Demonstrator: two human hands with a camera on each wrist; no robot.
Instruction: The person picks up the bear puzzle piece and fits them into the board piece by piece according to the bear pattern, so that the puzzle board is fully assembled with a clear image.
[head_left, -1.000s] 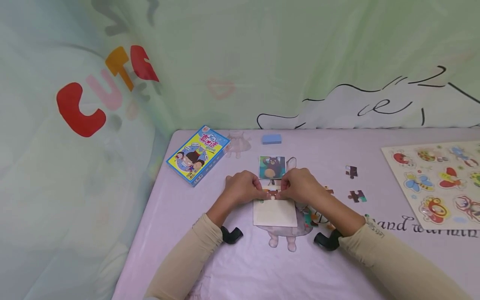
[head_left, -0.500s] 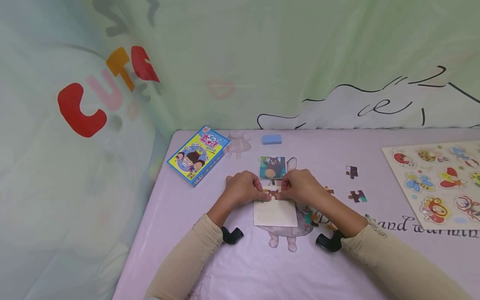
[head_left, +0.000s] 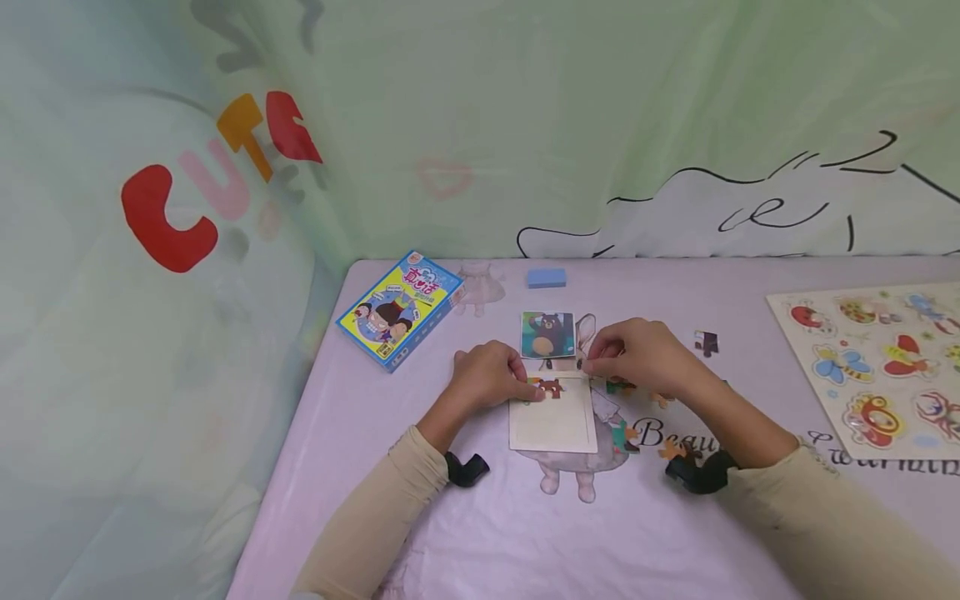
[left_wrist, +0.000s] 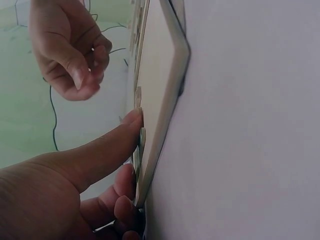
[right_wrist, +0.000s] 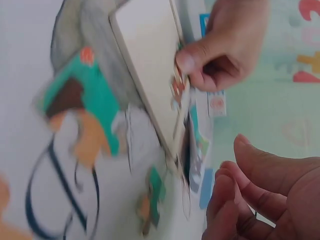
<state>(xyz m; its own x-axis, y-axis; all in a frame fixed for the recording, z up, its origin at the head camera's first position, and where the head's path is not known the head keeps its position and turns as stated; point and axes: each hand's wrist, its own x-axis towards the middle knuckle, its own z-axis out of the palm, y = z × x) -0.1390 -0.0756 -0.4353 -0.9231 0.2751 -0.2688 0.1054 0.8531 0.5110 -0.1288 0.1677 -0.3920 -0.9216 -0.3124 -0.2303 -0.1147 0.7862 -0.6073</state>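
A pale square jigsaw tray (head_left: 553, 427) lies on the table, with joined brown bear pieces (head_left: 553, 388) along its far edge. My left hand (head_left: 487, 375) grips the tray's far left corner; its thumb (left_wrist: 102, 155) presses on the pieces, the other fingers curled at the edge. My right hand (head_left: 645, 354) hovers just right of the tray's far edge. Its thumb and fingers are loosely bent with nothing between them in the right wrist view. Beyond the tray lies a bear picture card (head_left: 548, 335). Loose jigsaw pieces (head_left: 626, 437) lie to the right, some partly behind the right arm.
A blue and yellow card game box (head_left: 401, 310) sits at the back left. Near the table's far edge is a small blue block (head_left: 546, 278). A large wooden insect puzzle board (head_left: 892, 367) lies at the far right. Fabric walls (head_left: 487, 125) rise behind and left.
My right hand has let go of the pieces at the tray's far edge and moved right and up. The left hand stays in place. More of the joined bear pieces now shows.
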